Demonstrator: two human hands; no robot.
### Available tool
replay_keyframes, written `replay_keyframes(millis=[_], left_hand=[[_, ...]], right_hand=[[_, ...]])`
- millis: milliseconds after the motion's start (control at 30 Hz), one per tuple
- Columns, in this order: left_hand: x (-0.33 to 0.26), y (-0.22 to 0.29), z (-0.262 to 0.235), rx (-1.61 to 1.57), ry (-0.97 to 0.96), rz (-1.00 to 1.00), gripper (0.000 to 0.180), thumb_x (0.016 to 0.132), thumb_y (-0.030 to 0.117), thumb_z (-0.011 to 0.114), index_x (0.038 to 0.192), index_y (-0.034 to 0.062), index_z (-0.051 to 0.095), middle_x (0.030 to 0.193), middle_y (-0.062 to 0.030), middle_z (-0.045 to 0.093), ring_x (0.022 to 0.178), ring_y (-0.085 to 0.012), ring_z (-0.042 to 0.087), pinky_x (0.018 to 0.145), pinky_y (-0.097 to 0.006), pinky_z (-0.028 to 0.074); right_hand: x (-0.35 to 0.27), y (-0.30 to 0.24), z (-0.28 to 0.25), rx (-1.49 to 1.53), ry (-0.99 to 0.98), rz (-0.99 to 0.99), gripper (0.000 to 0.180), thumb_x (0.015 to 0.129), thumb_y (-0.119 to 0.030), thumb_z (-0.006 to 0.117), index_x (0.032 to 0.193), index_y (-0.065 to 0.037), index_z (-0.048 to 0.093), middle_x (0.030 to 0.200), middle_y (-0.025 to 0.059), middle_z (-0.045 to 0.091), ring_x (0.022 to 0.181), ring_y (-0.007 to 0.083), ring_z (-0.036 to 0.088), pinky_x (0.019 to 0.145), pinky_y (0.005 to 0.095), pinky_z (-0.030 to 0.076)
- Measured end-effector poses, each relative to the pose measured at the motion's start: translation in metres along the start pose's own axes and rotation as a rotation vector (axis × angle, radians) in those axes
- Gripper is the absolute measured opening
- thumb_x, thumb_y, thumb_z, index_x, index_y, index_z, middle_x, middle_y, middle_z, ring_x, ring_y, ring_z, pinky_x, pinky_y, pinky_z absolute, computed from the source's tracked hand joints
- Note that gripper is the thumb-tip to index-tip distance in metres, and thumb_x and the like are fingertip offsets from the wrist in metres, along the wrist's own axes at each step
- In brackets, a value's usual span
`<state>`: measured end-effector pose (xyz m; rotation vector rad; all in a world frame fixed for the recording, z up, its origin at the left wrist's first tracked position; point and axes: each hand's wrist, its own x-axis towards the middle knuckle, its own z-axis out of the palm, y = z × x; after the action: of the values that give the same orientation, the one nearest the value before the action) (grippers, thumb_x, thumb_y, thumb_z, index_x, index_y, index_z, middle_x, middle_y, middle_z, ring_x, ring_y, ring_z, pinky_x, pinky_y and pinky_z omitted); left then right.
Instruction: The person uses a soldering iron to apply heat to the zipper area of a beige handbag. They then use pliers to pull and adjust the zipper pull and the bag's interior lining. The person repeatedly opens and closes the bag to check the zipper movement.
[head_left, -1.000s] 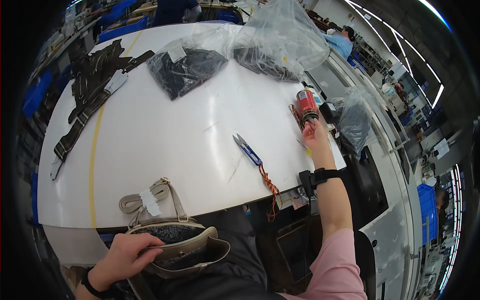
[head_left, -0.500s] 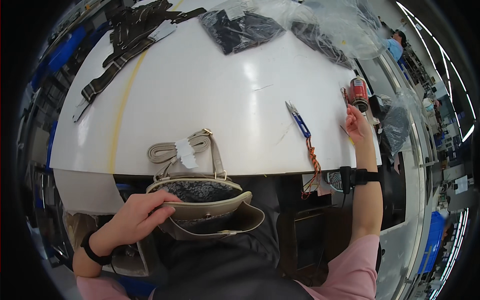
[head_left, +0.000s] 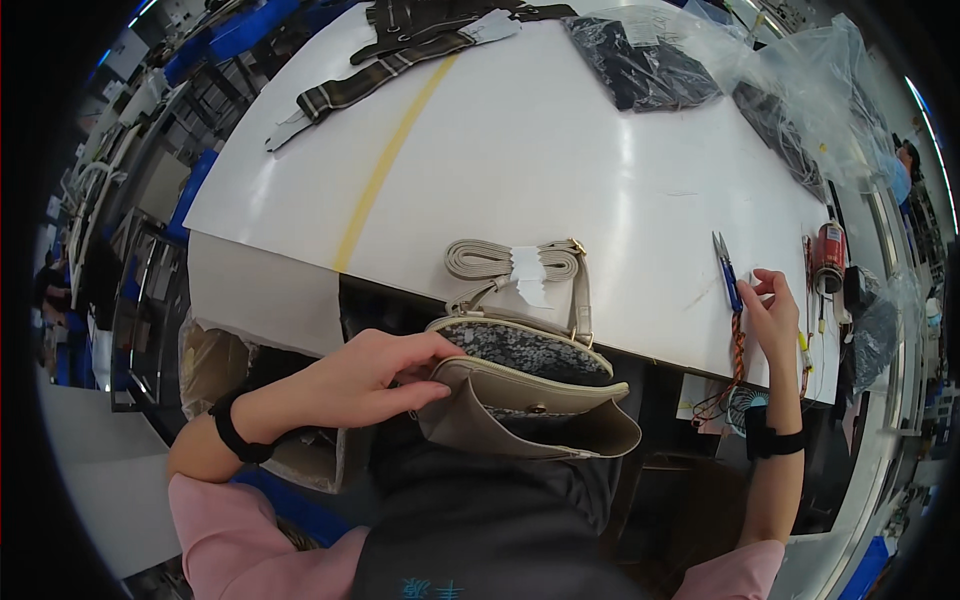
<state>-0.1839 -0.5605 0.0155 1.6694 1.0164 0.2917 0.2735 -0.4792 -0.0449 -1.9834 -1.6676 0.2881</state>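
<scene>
Pinching the left side of the beige handbag [head_left: 520, 390] between thumb and fingers, the left hand [head_left: 385, 375] has a narrow grip on its rim. From where I stand, the right hand [head_left: 774, 312] is half curled, its fingertips at the blue handle of the snips [head_left: 728, 272]; whether they close on it I cannot tell. The bag gapes open at the table's near edge, over the person's dark apron [head_left: 480, 520], showing a patterned lining. Its folded strap [head_left: 480, 262] lies on the white table [head_left: 540, 170], wrapped in white paper [head_left: 529, 275]. An orange and dark cord [head_left: 739, 350] trails from the snips over the edge. To their right stands a red can [head_left: 830, 248]; beyond, toward the far side, are clear plastic bags [head_left: 650, 65] with dark contents and dark straps [head_left: 395, 70]
</scene>
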Motion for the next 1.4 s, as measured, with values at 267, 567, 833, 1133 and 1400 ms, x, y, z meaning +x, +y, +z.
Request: replay_keyframes(millis=[267,567,833,1133,1400], left_hand=[[0.004,-0.001,0.009,0.054,0.012,0.067,0.022,0.088,0.013,0.057,0.107,0.0026,0.056,0.075,-0.0095,0.061,0.063,-0.0190,0.060,0.059,-0.028,0.046],[0.026,-0.001,0.005,0.601,0.572,0.408,0.022,0.077,0.015,0.068,0.095,0.0053,0.060,0.083,-0.0061,0.057,0.066,-0.0237,0.058,0.057,-0.033,0.046],[0.031,-0.011,0.018,0.535,0.472,0.471,0.020,0.072,0.004,0.067,0.091,0.0048,0.061,0.090,-0.0055,0.058,0.069,-0.0205,0.061,0.058,-0.029,0.049],[0.033,-0.016,0.036,0.563,0.584,0.909,0.029,0.061,-0.003,0.068,0.089,0.0053,0.065,0.081,-0.0050,0.062,0.063,-0.0156,0.058,0.051,-0.024,0.048],[0.043,-0.018,0.028,0.668,0.561,0.919,0.029,0.060,0.000,0.068,0.089,0.0077,0.065,0.080,-0.0033,0.059,0.066,-0.0177,0.057,0.053,-0.025,0.048]], right_hand=[[0.005,-0.003,0.005,0.091,-0.028,-0.009,0.033,0.081,-0.027,0.067,0.102,-0.003,0.058,0.071,0.0025,0.057,0.060,0.0102,0.052,0.058,0.0257,0.042],[-0.006,-0.029,0.015,0.026,-0.082,-0.066,0.022,0.083,-0.017,0.064,0.095,-0.002,0.055,0.059,0.0011,0.051,0.052,0.0103,0.045,0.051,0.0257,0.037],[-0.050,-0.071,0.011,0.431,-0.074,-0.107,0.010,0.090,-0.007,0.052,0.096,0.000,0.049,0.080,0.0056,0.060,0.056,0.0068,0.048,0.054,0.0209,0.041],[-0.109,-0.126,-0.001,0.499,-0.202,-0.274,0.013,0.084,-0.007,0.063,0.096,-0.003,0.058,0.064,-0.0027,0.047,0.054,0.0033,0.037,0.049,0.0190,0.031],[-0.140,-0.135,0.025,0.580,-0.347,-0.324,0.028,0.071,-0.015,0.079,0.089,-0.003,0.061,0.064,0.0008,0.049,0.054,0.0075,0.041,0.050,0.0202,0.037]])
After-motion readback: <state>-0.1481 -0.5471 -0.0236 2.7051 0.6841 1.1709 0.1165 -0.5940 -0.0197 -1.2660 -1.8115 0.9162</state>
